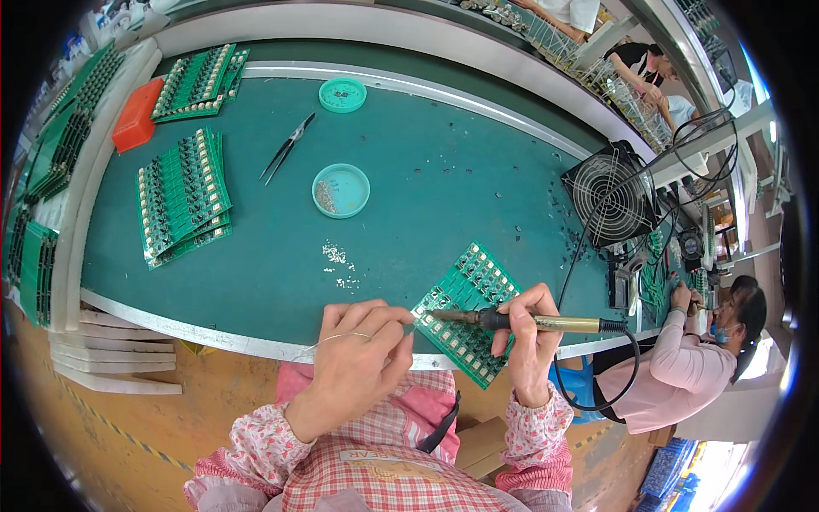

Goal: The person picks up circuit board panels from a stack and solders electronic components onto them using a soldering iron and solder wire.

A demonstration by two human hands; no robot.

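A fan (610, 194) stands at the right of the table (409, 230), dark bits (518, 228) strewn beside it; tweezers (288, 149), a red box (136, 116) and board stacks (183, 194) lie left. Lettering marks the apron patch (392, 465). The near dish (351, 196) holds silvery bits, the far dish (343, 108) dark ones. The right hand (531, 341) grips an iron (554, 323), tip over the board (469, 294) in front; the left hand (354, 367) bunches at its left corner — whether pinching the thin wire (320, 344), I cannot tell.

Partly legible txt on patch (392, 466) of chk'd apron (311, 485).
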